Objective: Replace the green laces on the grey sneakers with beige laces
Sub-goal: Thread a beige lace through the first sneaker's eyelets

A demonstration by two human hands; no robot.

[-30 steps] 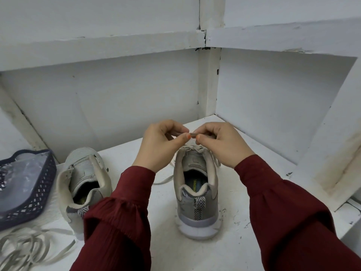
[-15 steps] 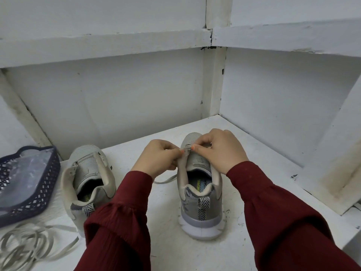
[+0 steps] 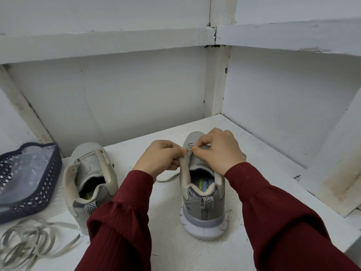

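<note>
Two grey sneakers stand heel-toward-me on a white shelf. At the right sneaker, both hands work at its left eyelet row. My left hand pinches the sneaker's left collar edge. My right hand pinches a beige lace at that eyelet row. A loose stretch of this lace trails left on the shelf under my left wrist. The left sneaker stands unlaced, tongue up, untouched.
A dark blue mesh basket with a clear plastic bag sits at the far left. A loose pile of pale laces lies in front of it. White walls close the shelf behind and to the right.
Both hands came down from above the right sneaker's collar to its left eyelet row, bringing the lace end with them. The camera view tilted and shifted slightly.
</note>
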